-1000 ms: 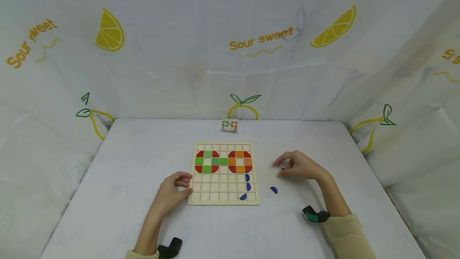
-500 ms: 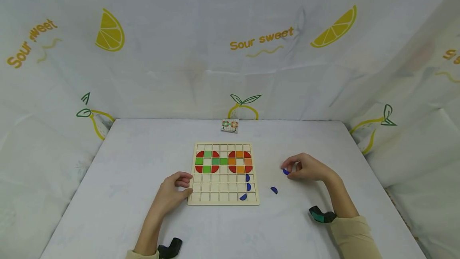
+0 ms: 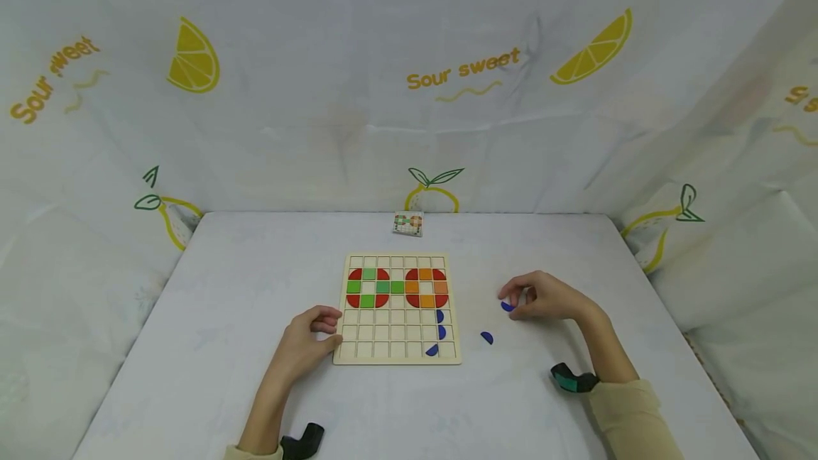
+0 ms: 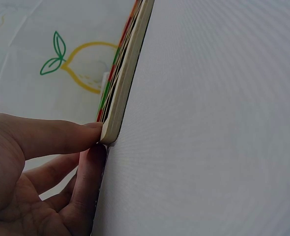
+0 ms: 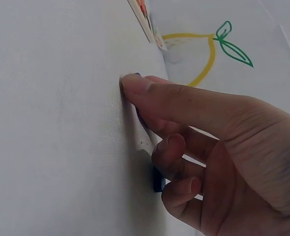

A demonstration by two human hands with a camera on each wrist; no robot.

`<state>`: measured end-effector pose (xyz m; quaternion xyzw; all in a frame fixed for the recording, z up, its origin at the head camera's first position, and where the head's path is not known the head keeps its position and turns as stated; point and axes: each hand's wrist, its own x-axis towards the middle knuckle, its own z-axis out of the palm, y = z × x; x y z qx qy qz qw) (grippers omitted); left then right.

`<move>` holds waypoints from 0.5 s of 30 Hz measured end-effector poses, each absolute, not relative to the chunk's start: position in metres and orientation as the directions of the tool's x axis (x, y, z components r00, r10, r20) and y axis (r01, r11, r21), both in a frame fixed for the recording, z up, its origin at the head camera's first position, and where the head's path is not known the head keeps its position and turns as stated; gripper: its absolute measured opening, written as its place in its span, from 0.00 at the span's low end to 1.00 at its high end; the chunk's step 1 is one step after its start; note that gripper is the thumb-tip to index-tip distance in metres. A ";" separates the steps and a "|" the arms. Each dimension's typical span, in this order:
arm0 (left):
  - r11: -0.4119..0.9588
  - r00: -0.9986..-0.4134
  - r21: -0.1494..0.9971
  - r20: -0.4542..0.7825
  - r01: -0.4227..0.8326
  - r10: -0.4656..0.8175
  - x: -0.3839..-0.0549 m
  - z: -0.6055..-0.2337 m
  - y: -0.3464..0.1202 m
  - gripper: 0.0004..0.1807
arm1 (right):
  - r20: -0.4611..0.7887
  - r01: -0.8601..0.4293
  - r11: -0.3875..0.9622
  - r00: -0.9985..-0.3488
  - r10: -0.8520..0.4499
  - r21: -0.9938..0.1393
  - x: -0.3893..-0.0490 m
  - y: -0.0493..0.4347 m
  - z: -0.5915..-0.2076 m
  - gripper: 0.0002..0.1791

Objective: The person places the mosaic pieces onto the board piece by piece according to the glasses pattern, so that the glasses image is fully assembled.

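A square wooden grid board [image 3: 381, 333] lies on the table, with red, green and orange tiles in its upper rows. Three blue half-round pieces [image 3: 442, 332] sit in its lower right squares. My left hand [image 3: 304, 343] touches the board's left edge with thumb and fingertips; the left wrist view has the thumb [image 4: 61, 139] against the board's corner. To the right of the board, my right hand [image 3: 543, 297] pinches a blue half-round piece [image 3: 507, 306] between thumb and fingers. The right wrist view shows mostly the fingers, with only a sliver of blue beyond the thumb.
Another blue half-round piece [image 3: 487, 338] lies on the white table between board and right hand. A small pattern card [image 3: 407, 223] stands at the table's back edge, before a white curtain [image 3: 307, 126] printed with lemons. Each wrist wears a black camera mount [image 3: 574, 379].
My right hand has drawn slightly right and back from the board, and the blue piece between its fingers shows more. The left hand and board have stayed put.
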<state>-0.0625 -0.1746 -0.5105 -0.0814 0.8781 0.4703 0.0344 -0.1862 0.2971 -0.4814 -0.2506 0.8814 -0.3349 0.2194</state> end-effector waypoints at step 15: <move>0.545 -0.984 0.820 -0.140 -0.178 -0.111 -0.062 -0.510 -0.175 0.19 | -0.232 -0.273 0.625 -0.762 -0.604 -0.732 -0.184 0.295 -0.477 0.13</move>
